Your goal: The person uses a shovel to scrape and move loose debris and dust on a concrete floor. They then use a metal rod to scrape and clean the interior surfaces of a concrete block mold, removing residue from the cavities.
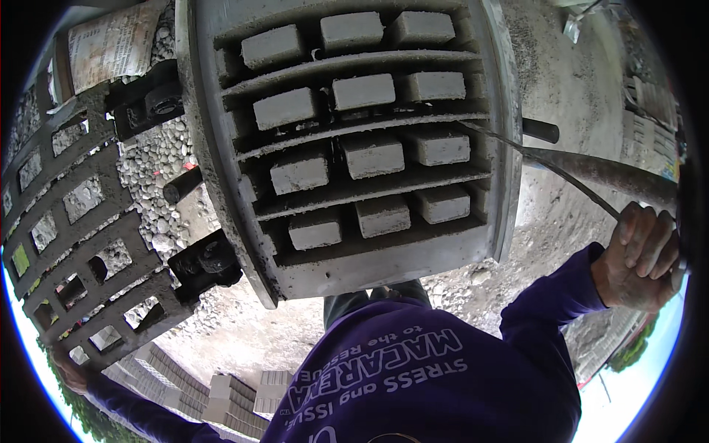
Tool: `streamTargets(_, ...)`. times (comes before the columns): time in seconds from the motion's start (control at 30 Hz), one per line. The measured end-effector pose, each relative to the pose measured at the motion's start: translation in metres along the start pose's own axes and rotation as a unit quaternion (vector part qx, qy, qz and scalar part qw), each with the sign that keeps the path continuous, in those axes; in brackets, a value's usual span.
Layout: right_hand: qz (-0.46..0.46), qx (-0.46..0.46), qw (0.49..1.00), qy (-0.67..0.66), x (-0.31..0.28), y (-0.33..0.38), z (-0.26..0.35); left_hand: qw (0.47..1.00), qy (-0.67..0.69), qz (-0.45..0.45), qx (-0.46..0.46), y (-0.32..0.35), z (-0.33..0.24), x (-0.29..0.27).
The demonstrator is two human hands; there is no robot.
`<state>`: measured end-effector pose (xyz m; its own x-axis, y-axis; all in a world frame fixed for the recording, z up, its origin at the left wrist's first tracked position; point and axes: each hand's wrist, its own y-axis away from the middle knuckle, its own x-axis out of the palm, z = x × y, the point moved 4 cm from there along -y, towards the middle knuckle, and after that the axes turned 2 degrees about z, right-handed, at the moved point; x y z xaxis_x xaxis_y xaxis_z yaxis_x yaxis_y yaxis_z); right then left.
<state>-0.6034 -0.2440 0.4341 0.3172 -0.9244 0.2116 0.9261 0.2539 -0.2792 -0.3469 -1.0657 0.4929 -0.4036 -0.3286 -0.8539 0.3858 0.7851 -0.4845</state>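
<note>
My right hand [639, 255] is closed around the end of a long grey metal lever [598, 173] at the right edge. The lever runs to a grey block-making machine [502, 148] in the middle. Several fresh grey concrete bricks [362, 92] sit in rows on the machine's slatted bed. My left hand [70, 373] reaches out at the lower left in a purple sleeve. It grips the near corner of a dark metal grid mould [81, 221], which is tilted away to the left of the machine.
Pale gravel [159, 155] lies between the grid and the machine. Stacks of cured bricks [229, 399] stand at the bottom. A paper sack [111, 40] lies at the top left. Bare concrete ground [569, 81] stretches to the right.
</note>
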Motion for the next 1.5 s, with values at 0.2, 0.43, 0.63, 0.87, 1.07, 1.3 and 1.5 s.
streamTargets(0.2, 0.034, 0.029, 0.999, -0.020, 0.018, -0.021, -0.051, 1.000, 0.003, 0.005, -0.007, -0.002, 0.003, -0.002)
streamTargets(0.43, 0.057, 0.056, 0.990, -0.112, 0.061, -0.035, -0.102, 1.000, 0.004, 0.008, -0.014, -0.006, 0.004, -0.007)
streamTargets(0.63, 0.028, 0.046, 0.970, -0.236, 0.148, -0.041, -0.169, 0.999, 0.021, 0.005, -0.028, -0.004, 0.009, -0.013)
streamTargets(0.87, 0.020, 0.087, 0.983, -0.159, 0.202, -0.028, -0.254, 0.998, 0.049, 0.050, -0.001, -0.031, 0.044, -0.009)
streamTargets(1.07, 0.039, 0.055, 0.984, -0.165, 0.216, -0.024, -0.268, 1.000, 0.012, 0.016, 0.009, -0.032, 0.041, -0.002)
streamTargets(1.3, 0.074, 0.035, 0.982, -0.168, 0.228, -0.031, -0.225, 1.000, -0.007, 0.002, 0.016, -0.031, 0.055, -0.005)
streamTargets(1.5, 0.023, 0.078, 0.987, -0.137, 0.236, -0.015, -0.277, 1.000, -0.013, 0.004, 0.021, -0.036, 0.056, 0.002)
